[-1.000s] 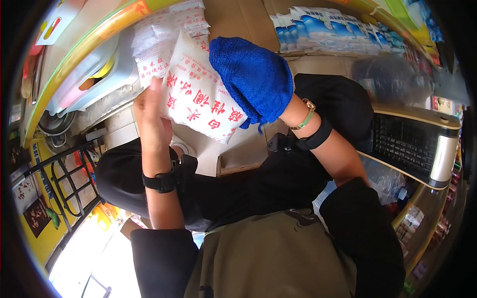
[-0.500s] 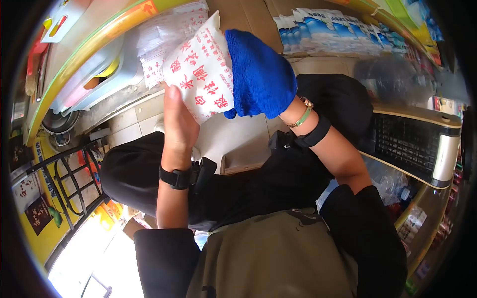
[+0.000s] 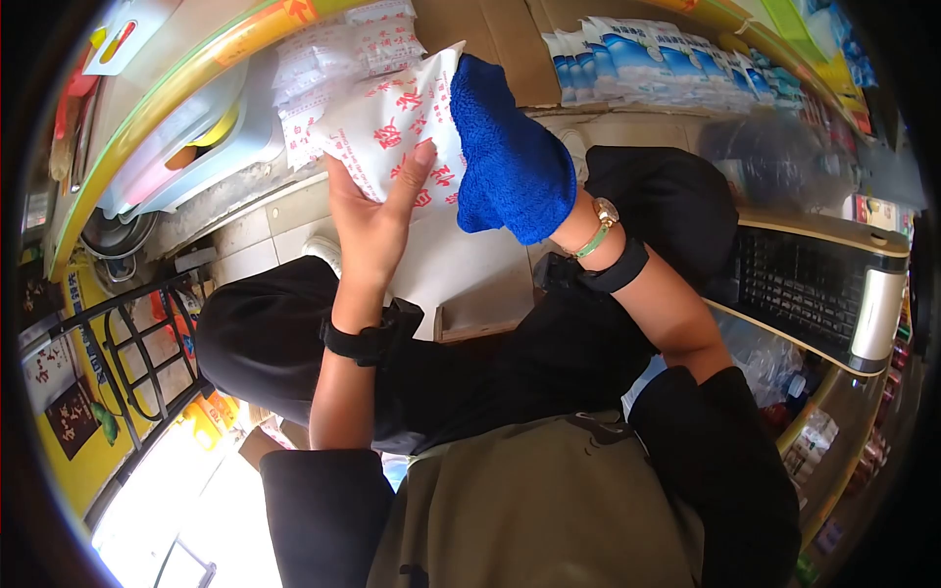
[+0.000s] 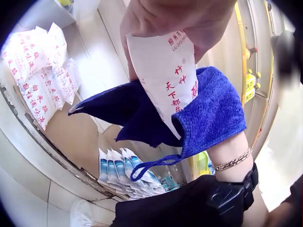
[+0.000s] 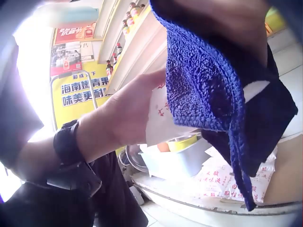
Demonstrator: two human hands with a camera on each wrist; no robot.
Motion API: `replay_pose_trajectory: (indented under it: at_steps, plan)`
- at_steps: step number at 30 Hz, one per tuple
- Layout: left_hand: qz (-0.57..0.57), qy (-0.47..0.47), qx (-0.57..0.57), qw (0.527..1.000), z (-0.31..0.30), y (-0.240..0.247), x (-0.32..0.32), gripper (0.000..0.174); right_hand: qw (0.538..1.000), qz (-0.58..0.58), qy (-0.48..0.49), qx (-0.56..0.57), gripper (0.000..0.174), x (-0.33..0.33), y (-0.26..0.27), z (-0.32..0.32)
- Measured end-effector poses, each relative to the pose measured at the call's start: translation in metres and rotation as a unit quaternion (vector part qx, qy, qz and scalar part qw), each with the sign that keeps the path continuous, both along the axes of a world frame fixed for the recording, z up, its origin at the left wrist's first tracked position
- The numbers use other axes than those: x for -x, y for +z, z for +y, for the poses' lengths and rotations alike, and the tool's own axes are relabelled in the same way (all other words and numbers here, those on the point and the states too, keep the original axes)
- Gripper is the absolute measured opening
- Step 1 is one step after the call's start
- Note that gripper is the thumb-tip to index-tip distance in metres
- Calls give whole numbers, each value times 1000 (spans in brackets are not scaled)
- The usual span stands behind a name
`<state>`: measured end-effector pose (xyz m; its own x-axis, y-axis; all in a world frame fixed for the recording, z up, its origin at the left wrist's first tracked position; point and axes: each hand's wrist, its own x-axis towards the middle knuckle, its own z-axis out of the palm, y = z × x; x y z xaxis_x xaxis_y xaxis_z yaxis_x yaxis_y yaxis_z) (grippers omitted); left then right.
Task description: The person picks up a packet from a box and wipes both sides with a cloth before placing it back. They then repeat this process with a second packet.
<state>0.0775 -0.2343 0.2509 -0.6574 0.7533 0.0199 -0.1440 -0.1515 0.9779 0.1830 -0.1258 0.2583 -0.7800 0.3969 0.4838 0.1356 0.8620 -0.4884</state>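
Note:
A white plastic pouch of liquid seasoning (image 3: 392,113) with red Chinese print is held up between both hands. My left hand (image 3: 377,216) grips its lower left part, thumb over the front face and fingers behind. A blue towel (image 3: 510,152) drapes over my right hand (image 5: 236,23), which holds the pouch's right side through the cloth; its fingers are mostly hidden. In the left wrist view the towel folds around the pouch's end, and its loop hangs free.
More white pouches (image 3: 343,59) are stacked at the back left by pale plastic bins (image 3: 221,147). Blue-and-white packets (image 3: 652,64) line the shelf at back right. A black wire rack (image 3: 147,367) stands left, a keyboard (image 3: 799,284) right. Tiled floor lies below.
The pouch has turned and shifted between the hands. My left hand moved right and brought its thumb onto the front face. The towel slid to the pouch's right edge.

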Motion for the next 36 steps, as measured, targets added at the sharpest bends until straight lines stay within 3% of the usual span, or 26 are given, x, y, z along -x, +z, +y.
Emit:
replay_pose_trajectory:
  at_steps: [1, 2, 4, 7, 8, 9, 11, 12, 14, 18, 21, 23, 26, 27, 29, 30, 33, 35, 36]
  plan:
    - [35, 1, 7, 999, 0, 2, -3, 47, 995, -61, -15, 75, 85, -1, 6, -3]
    - [56, -4, 22, 998, -1, 3, -4, 51, 995, -62, -15, 75, 85, -1, 8, -5]
    - [75, -8, 12, 997, -4, 1, -9, 53, 996, 40, -4, -78, 22, 1, 10, -5]
    - [98, -11, 15, 995, -6, -8, -11, 63, 988, -40, 39, -142, 15, 0, 20, -3]
    - [188, -8, -4, 982, -4, -9, -12, 65, 993, 105, 51, -15, 13, 6, 9, -5]
    - [276, -5, -23, 961, -3, -10, -13, 68, 993, 105, 51, -14, 13, 6, 2, -3]
    - [272, -8, -7, 962, -8, -14, -13, 75, 987, 71, 36, -139, 18, 6, -8, 2]
    - [225, -3, -1, 974, -9, -12, -14, 75, 987, 70, 35, -139, 18, 5, -16, 3]
    - [178, 1, 2, 984, -7, -8, -15, 75, 990, 135, 44, -18, 26, 1, -25, 6]
    - [99, -11, -38, 994, -8, -1, -14, 72, 983, 173, 62, 14, 33, 4, -29, 5]
    - [68, -19, -40, 997, -7, -1, -13, 71, 986, 132, 51, 91, 33, -11, -30, 7]
    - [47, -21, -42, 998, -7, 2, -14, 70, 992, 116, 20, -35, 33, -11, -39, 16]
    - [29, -26, -45, 998, -8, 5, -12, 68, 988, 145, 38, 40, 37, -3, -72, 31]
    - [26, -32, -31, 999, -10, 5, -10, 68, 988, 145, 38, 40, 37, -3, -59, 33]
    - [24, -40, -17, 999, -11, 6, -8, 68, 985, 49, 60, -154, 67, -7, -25, 43]
    - [2, -45, -27, 999, -12, 8, -8, 68, 985, 49, 60, -154, 67, -5, -17, 44]
    - [-28, -55, -15, 998, -13, 17, -7, 68, 993, -21, 86, -75, 78, -1, 10, 43]
    - [-37, -60, 5, 997, -13, 17, -6, 67, 978, -36, 189, 80, 83, -1, 34, 39]
    - [-28, -56, 11, 998, -13, 16, -5, 66, 976, 3, 207, 75, 77, 1, 27, 38]
